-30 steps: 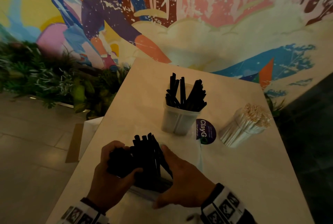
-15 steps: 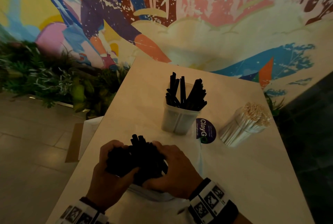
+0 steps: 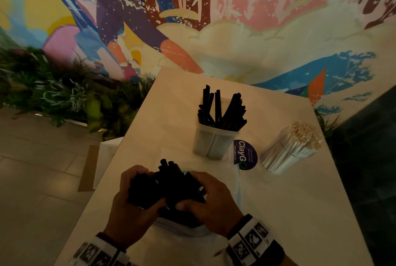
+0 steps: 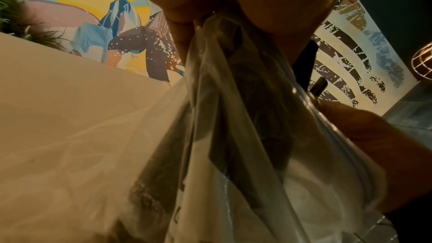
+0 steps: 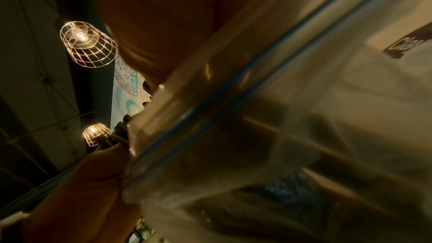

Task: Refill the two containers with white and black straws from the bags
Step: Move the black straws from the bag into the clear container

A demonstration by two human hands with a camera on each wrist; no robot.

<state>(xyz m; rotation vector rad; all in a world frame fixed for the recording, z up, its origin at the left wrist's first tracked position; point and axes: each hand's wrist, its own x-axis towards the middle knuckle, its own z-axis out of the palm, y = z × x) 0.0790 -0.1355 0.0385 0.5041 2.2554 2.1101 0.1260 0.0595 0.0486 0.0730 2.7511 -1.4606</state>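
A bunch of black straws (image 3: 169, 184) sits between both hands, sticking up out of a clear bag (image 3: 182, 228) that lies under the hands on the table (image 3: 300, 212). The left hand (image 3: 132, 205) has its fingers curled round the left side of the bunch. The right hand (image 3: 211, 199) curls round the right side, thumb in front. Past the hands stands a cup (image 3: 211, 142) with more black straws in it. Right of the cup is a round sticker (image 3: 244, 154), and further right a tilted cup of white straws (image 3: 293, 148). A painted wall (image 3: 235, 19) and plants (image 3: 53, 90) are far behind.
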